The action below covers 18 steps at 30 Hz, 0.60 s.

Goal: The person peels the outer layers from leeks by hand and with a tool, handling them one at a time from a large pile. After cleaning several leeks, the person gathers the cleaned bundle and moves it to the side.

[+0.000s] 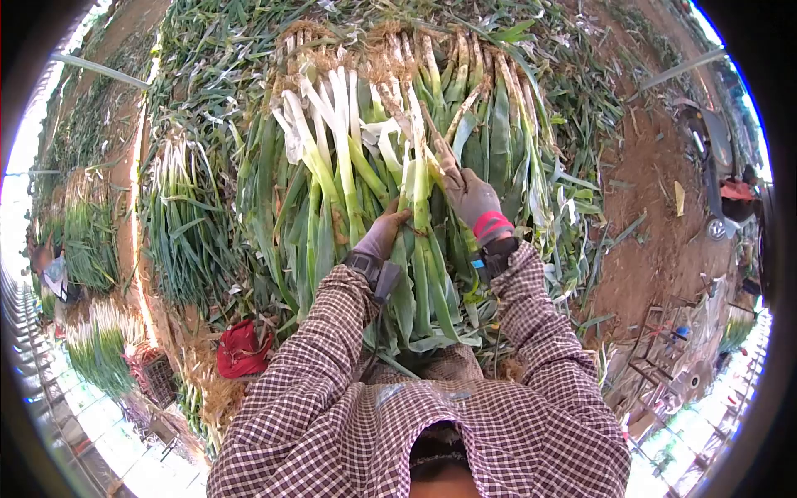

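My left hand [383, 231], in a thin glove, is wrapped round the green part of a leek [422, 195] in front of me. Its pale, soil-stained stem points away from my body. To the right, my right hand [471, 197], also gloved, is closed at the brownish lower part of the leeks; fingers hide exactly what is pinched, apparently a strip of dirty outer skin [440, 145]. Peeled white leeks [340, 108] lie to the left of my hands. Unpeeled leeks [506, 91] with brown roots lie to the right, all over broad green leaves.
Stripped leaves [216, 50] cover the ground around the pile. A bundle of leeks [187, 224] lies at left, with more bundles [91, 232] beyond. A red cloth item [243, 349] is near my left elbow. A vehicle [718, 158] and metal frames [656, 349] stand at right.
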Available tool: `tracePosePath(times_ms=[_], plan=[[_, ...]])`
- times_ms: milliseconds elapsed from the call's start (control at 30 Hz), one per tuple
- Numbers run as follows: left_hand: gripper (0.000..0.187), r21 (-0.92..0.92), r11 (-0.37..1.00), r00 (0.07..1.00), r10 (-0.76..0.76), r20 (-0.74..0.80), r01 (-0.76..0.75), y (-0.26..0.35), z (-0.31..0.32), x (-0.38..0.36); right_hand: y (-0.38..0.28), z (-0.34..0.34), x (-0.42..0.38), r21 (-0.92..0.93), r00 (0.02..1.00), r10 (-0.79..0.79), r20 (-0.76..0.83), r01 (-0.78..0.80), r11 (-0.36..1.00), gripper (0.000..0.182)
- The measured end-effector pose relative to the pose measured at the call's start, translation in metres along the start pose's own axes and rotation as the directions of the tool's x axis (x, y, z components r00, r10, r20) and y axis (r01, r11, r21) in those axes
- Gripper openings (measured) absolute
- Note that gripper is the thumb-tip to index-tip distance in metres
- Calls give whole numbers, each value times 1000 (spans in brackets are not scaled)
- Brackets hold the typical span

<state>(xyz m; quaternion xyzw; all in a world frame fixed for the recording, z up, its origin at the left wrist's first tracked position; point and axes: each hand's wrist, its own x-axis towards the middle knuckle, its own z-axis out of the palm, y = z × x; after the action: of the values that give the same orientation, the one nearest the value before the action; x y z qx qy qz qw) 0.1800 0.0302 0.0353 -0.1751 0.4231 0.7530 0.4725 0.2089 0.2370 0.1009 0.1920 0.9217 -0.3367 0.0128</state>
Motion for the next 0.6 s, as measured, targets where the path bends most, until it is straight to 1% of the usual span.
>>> tracePosePath(times_ms=[100,133,167,233,267,333,367,467,567,600], plan=[[43,75,993,994,-91,-52,95,1,-4,0,8,-17,-53,-11,996,-25,84,26,1000,39],[39,-9,997,997,-73,-2,73,-3,-6,4,11,-21,-81,51,996,-39,82,35,998,38],[38,-73,991,993,-114,8,114,-6,-11,9,12,-24,-111,113,995,-55,79,46,993,37],[37,-200,960,981,-190,35,194,-11,-21,17,3,-37,-157,76,982,-1,187,-13,997,35],[37,-97,972,975,-218,-36,214,2,-10,4,2,-36,-172,86,980,14,198,-32,996,35],[36,-58,970,970,-238,-56,235,9,-5,-2,4,-30,-187,110,975,41,218,-67,992,35],[36,-37,969,967,-246,-66,244,9,-2,-4,9,-25,-184,85,978,41,205,-60,995,35],[36,-87,959,963,-271,-11,269,-8,-24,20,11,-14,-143,27,989,38,142,-43,999,37],[37,-45,972,973,-231,-22,230,-2,-18,11,16,0,-88,99,998,-59,30,56,994,39],[36,-78,969,972,-232,26,234,-5,-22,15,16,2,-69,78,997,-68,47,64,995,40]])
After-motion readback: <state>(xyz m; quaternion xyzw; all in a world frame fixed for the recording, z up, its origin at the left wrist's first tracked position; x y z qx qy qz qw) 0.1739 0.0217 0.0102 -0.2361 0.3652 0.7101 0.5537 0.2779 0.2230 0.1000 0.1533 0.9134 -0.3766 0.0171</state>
